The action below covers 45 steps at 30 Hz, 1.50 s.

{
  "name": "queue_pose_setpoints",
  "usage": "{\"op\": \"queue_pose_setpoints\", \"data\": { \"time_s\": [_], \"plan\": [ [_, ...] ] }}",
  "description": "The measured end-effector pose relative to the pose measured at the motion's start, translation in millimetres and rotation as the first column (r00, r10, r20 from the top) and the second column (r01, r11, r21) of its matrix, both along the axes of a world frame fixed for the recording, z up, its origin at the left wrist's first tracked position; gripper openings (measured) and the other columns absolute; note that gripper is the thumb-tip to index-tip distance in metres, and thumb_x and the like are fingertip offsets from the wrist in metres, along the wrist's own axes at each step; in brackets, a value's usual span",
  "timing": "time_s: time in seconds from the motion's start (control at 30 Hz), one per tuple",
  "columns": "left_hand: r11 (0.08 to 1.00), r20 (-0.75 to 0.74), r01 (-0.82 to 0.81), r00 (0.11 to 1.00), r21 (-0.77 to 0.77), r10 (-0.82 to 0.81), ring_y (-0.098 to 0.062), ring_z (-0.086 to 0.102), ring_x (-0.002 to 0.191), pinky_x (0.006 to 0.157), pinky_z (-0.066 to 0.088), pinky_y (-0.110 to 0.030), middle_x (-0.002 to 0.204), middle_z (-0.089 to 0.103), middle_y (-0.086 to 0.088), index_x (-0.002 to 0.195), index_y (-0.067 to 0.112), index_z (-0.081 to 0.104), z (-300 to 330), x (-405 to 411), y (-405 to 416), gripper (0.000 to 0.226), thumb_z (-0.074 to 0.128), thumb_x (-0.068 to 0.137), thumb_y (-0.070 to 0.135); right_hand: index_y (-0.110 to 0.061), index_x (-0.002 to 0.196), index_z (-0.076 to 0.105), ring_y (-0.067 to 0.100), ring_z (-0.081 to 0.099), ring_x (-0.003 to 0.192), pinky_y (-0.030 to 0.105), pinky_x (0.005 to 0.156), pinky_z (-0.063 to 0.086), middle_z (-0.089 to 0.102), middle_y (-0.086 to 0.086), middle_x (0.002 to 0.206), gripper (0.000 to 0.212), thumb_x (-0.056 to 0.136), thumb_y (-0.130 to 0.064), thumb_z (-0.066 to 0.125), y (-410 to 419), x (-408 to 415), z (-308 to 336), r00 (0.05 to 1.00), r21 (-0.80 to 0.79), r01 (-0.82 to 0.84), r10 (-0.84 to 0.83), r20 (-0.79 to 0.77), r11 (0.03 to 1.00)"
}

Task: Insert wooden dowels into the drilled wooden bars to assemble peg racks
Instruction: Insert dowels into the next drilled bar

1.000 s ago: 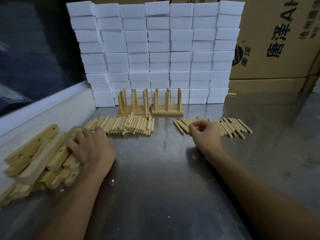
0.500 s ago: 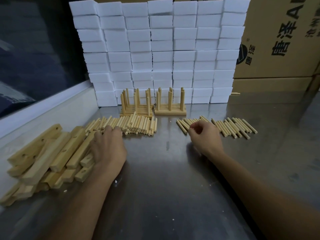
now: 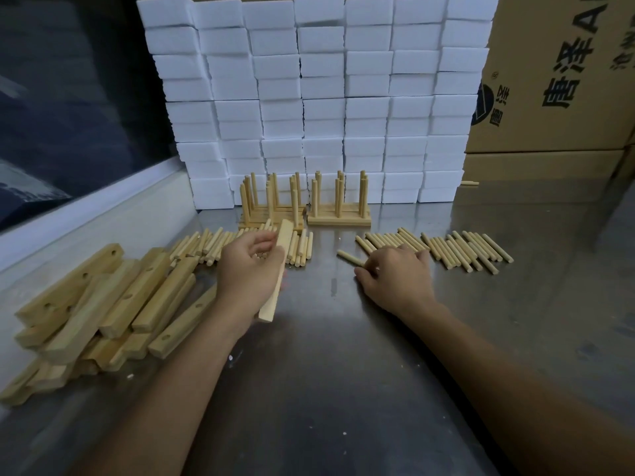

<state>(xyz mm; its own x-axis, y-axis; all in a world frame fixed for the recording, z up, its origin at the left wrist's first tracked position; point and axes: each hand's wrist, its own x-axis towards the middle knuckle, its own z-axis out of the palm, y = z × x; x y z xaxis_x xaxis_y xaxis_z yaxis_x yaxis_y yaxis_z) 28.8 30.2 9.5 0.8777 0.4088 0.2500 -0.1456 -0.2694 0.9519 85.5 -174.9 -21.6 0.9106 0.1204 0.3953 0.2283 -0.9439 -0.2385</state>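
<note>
My left hand (image 3: 245,276) grips a drilled wooden bar (image 3: 279,266) just above the table, its long axis pointing away from me. A heap of more drilled bars (image 3: 103,304) lies to its left. Behind that hand lies a pile of dowels (image 3: 199,243). My right hand (image 3: 395,278) rests palm down at the left end of a second dowel row (image 3: 464,249), its fingers curled round a dowel there. One loose dowel (image 3: 347,257) lies just left of its fingertips. Two finished peg racks (image 3: 271,204) (image 3: 338,204) stand at the back.
A wall of stacked white foam blocks (image 3: 309,97) rises behind the racks. Cardboard boxes (image 3: 556,80) stand at the back right, with a stray dowel (image 3: 469,183) at their foot. A dark window with a pale sill (image 3: 86,214) borders the steel table (image 3: 326,372) on the left.
My left hand lifted one bar from the heap and carried it right, toward the middle. My right hand stayed at the dowel row and lowered onto it.
</note>
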Motion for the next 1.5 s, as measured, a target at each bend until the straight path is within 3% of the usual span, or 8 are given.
{"op": "queue_pose_setpoints", "data": {
  "time_s": [0.2, 0.33, 0.6, 0.73, 0.87, 1.07, 1.17, 1.5],
  "plan": [
    [0.888, -0.028, 0.181, 0.977, -0.423, -0.213, -0.022, 0.07, 0.063, 0.047, 0.053, -0.028, 0.111, 0.069, -0.012, 0.132, 0.019, 0.058, 1, -2, -4, 0.034, 0.057, 0.098, 0.012, -0.015, 0.123, 0.062, 0.023, 0.057, 0.102, 0.038, 0.088, 0.048, 0.062, 0.004, 0.111, 0.028, 0.098, -0.027, 0.058, 3, -2, 2, 0.987, 0.145, -0.124, 0.138, -0.085, 0.982],
    [0.742, 0.01, 0.274, 0.941, -0.611, -0.339, -0.016, 0.058, 0.056, 0.039, 0.041, -0.021, 0.095, 0.071, -0.013, 0.125, 0.008, 0.062, 1, -5, -5, 0.029, 0.058, 0.096, 0.007, -0.012, 0.11, 0.061, 0.021, 0.05, 0.092, 0.034, 0.08, 0.045, 0.053, 0.006, 0.106, 0.014, 0.098, -0.017, 0.055, 2, -2, 2, 0.985, 0.136, -0.143, 0.154, -0.075, 0.98],
    [0.701, -0.018, 0.314, 0.906, -0.64, -0.422, -0.016, 0.065, 0.061, 0.047, 0.051, -0.024, 0.083, 0.071, -0.009, 0.112, 0.003, 0.065, -1, -5, -5, 0.02, 0.059, 0.095, 0.01, -0.014, 0.123, 0.052, 0.015, 0.052, 0.084, 0.025, 0.071, 0.045, 0.054, -0.002, 0.091, 0.038, 0.089, 0.003, 0.056, 19, -15, 7, 0.954, 0.378, -0.249, 0.293, -0.065, 0.892],
    [0.655, -0.01, 0.342, 0.882, -0.673, -0.47, -0.017, 0.062, 0.055, 0.044, 0.048, -0.024, 0.089, 0.075, -0.012, 0.116, 0.006, 0.061, 0, -6, -7, 0.024, 0.045, 0.102, 0.017, -0.018, 0.119, 0.05, 0.01, 0.049, 0.074, 0.026, 0.064, 0.04, 0.053, -0.004, 0.083, 0.019, 0.101, -0.013, 0.045, 25, -21, 1, 0.909, 0.417, -0.383, 0.416, 0.013, 0.824],
    [0.685, -0.044, 0.347, 0.874, -0.64, -0.484, -0.014, 0.05, 0.047, 0.039, 0.038, -0.023, 0.078, 0.069, -0.008, 0.114, 0.008, 0.061, -1, -5, -5, 0.029, 0.04, 0.103, 0.023, -0.019, 0.1, 0.055, 0.007, 0.042, 0.055, 0.03, 0.055, 0.038, 0.049, -0.007, 0.065, 0.021, 0.105, -0.035, 0.042, 21, -21, 2, 0.925, 0.513, -0.376, 0.348, 0.156, 0.771],
    [0.813, -0.163, 0.315, 0.883, -0.49, -0.441, -0.011, 0.039, 0.04, 0.035, 0.031, -0.021, 0.058, 0.05, 0.004, 0.088, 0.016, 0.062, -2, -4, -1, 0.046, 0.053, 0.092, 0.061, -0.023, 0.119, 0.046, 0.011, 0.051, 0.065, 0.036, 0.057, 0.046, 0.055, -0.004, 0.081, 0.016, 0.106, -0.019, 0.039, 22, -22, 1, 0.921, 0.512, -0.384, 0.359, 0.152, 0.768],
    [0.85, -0.206, 0.293, 0.888, -0.437, -0.412, -0.013, 0.039, 0.038, 0.036, 0.032, -0.022, 0.054, 0.047, 0.003, 0.083, 0.016, 0.059, -2, -5, -1, 0.054, 0.051, 0.088, 0.069, -0.025, 0.126, 0.048, 0.009, 0.046, 0.057, 0.034, 0.053, 0.041, 0.051, -0.007, 0.069, 0.022, 0.105, -0.023, 0.041, 22, -22, 1, 0.914, 0.487, -0.405, 0.338, 0.223, 0.774],
    [0.964, -0.145, 0.23, 0.958, -0.136, -0.249, -0.015, 0.046, 0.04, 0.037, 0.037, -0.024, 0.056, 0.057, 0.001, 0.084, 0.012, 0.065, -6, -7, -11, 0.043, 0.058, 0.093, 0.053, -0.02, 0.097, 0.071, 0.004, 0.06, 0.069, 0.039, 0.063, 0.056, 0.066, -0.012, 0.077, 0.016, 0.094, -0.034, 0.064, 22, -24, 0, 0.919, 0.442, -0.367, 0.244, 0.311, 0.818]
  ]
}}
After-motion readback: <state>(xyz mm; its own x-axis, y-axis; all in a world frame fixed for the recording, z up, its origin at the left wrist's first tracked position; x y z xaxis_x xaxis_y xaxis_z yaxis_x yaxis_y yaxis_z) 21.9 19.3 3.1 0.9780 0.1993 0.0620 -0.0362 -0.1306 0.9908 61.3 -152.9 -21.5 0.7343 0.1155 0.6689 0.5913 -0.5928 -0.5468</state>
